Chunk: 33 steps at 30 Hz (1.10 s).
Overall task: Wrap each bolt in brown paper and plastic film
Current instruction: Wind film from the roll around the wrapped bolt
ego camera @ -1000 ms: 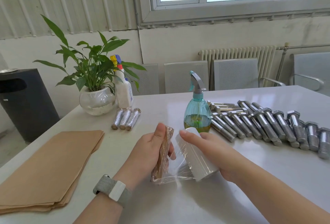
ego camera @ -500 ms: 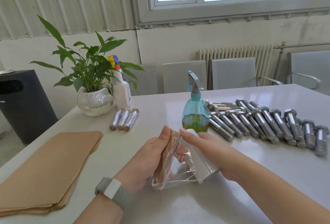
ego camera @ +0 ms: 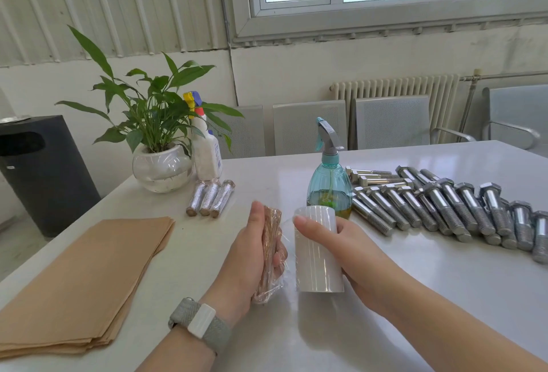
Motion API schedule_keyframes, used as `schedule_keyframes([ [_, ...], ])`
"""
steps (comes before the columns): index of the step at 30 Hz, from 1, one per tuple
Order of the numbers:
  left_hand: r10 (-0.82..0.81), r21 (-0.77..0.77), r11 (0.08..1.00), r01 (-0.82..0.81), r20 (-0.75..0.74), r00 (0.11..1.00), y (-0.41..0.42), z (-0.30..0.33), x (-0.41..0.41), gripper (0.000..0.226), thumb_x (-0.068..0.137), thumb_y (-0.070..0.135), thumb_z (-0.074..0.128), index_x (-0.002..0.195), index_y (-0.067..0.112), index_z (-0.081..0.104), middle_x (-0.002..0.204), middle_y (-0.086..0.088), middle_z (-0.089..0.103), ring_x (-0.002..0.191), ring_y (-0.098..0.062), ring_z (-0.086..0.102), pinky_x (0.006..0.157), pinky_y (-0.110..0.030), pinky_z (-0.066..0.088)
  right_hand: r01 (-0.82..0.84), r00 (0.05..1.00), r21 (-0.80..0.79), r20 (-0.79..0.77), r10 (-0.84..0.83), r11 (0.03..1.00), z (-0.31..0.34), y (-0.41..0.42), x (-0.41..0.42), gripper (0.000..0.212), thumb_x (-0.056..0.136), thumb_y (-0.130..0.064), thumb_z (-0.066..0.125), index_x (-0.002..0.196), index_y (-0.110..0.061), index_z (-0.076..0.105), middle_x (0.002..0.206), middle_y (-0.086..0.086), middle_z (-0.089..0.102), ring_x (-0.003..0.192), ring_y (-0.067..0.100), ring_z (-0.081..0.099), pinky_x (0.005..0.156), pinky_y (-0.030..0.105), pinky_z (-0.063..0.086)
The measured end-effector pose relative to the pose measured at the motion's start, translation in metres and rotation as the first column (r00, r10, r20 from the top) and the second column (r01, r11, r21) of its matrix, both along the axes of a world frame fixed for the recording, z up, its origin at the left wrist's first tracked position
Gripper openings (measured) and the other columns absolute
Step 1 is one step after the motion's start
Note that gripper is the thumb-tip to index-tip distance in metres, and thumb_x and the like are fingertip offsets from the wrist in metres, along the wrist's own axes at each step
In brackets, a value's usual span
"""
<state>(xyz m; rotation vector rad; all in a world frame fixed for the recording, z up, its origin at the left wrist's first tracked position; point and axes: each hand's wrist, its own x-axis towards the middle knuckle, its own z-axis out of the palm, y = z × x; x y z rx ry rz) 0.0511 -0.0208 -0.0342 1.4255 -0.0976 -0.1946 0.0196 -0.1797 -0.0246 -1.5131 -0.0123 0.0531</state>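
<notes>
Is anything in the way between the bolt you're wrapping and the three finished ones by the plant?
Nothing visible blocks it. The left hand holds the paper-wrapped bolt upright, the right hand holds the film roll beside it, and only bare table lies toward the three wrapped bolts.

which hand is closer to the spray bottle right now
Right. The right hand holds the film roll just in front of the spray bottle; the left hand, gripping the paper-wrapped bolt, sits further to its left.
</notes>
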Motion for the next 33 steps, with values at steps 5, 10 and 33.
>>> schedule_keyframes([
  [5, -0.014, -0.134, 0.991, 0.012, -0.015, 1.0, -0.004, 0.008, -0.004, 0.047, 0.092, 0.037, 0.035, 0.052, 0.02, 0.053, 0.053, -0.008, 0.042, 0.043, -0.017, 0.035, 0.04, -0.025, 0.03, 0.106, 0.992, -0.014, 0.075, -0.105, 0.994, -0.001, 0.006, -0.001, 0.061, 0.067, -0.059, 0.082, 0.113, -0.024, 0.062, 0.096, -0.004, 0.072, 0.09, 0.013, 0.071, 0.074, 0.033, 0.059],
  [10, -0.014, -0.191, 0.982, 0.016, 0.01, 1.0, -0.005, 0.008, -0.005, 0.04, 0.09, 0.029, 0.034, 0.055, 0.02, 0.051, 0.056, -0.004, 0.044, 0.048, -0.016, 0.037, 0.046, -0.027, 0.03, 0.138, 0.979, -0.039, 0.159, -0.13, 0.99, -0.001, 0.008, -0.004, 0.065, 0.063, -0.074, 0.066, 0.114, -0.033, 0.057, 0.1, -0.011, 0.07, 0.093, 0.007, 0.068, 0.082, 0.034, 0.056],
  [33, -0.195, -0.069, 0.979, 0.191, -0.057, 0.979, 0.002, 0.004, 0.0, 0.041, 0.082, 0.046, 0.055, 0.088, 0.011, 0.078, 0.071, -0.002, 0.052, 0.061, -0.014, 0.048, 0.059, -0.029, 0.042, 0.128, 0.991, 0.064, -0.04, -0.126, 0.99, 0.007, -0.014, 0.007, 0.07, 0.065, -0.072, 0.068, 0.113, -0.021, 0.065, 0.098, 0.008, 0.074, 0.084, 0.027, 0.07, 0.087, 0.049, 0.057],
])
